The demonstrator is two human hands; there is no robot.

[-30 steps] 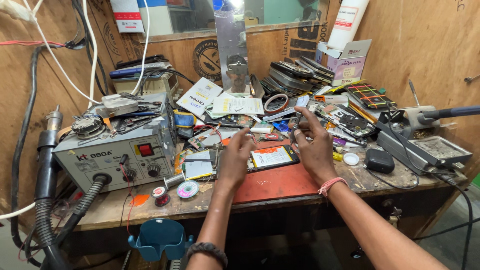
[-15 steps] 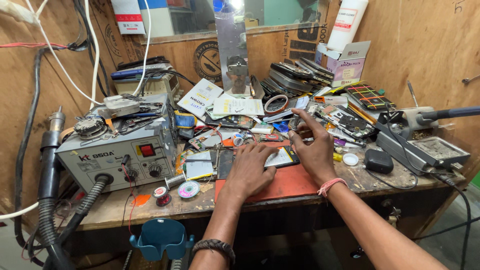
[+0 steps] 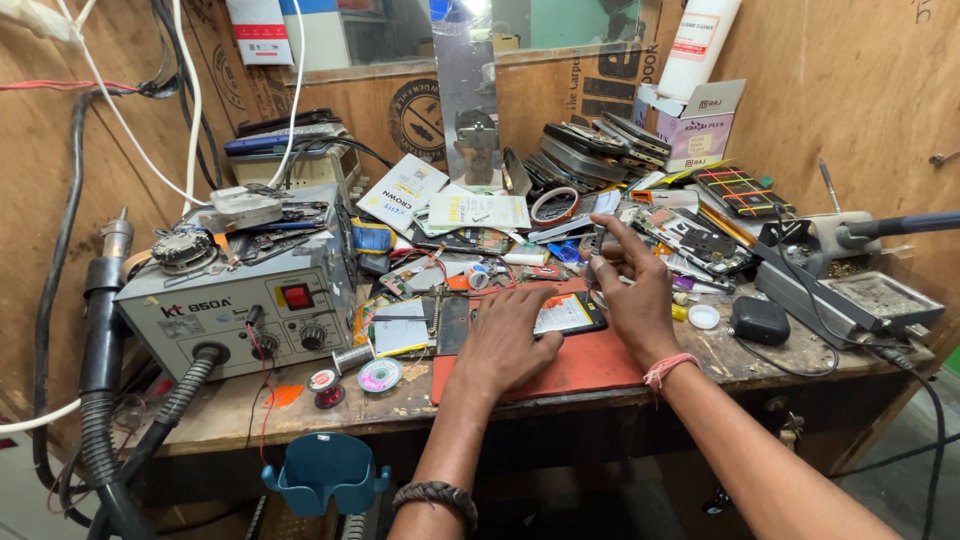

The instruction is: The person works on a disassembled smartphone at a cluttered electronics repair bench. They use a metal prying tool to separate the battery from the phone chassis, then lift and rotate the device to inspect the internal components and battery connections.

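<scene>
We see our left hand [image 3: 503, 340] pressed flat, fingers spread, on an opened phone [image 3: 560, 315] lying on a red mat [image 3: 580, 362] at the cluttered desk [image 3: 240, 405] front, while our right hand [image 3: 632, 290] pinches a small slim tool [image 3: 597, 243] just above it.

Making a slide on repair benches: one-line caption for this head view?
Left hand pressing an opened phone onto a red mat, right hand raised beside it, amid a cluttered workbench.
</scene>
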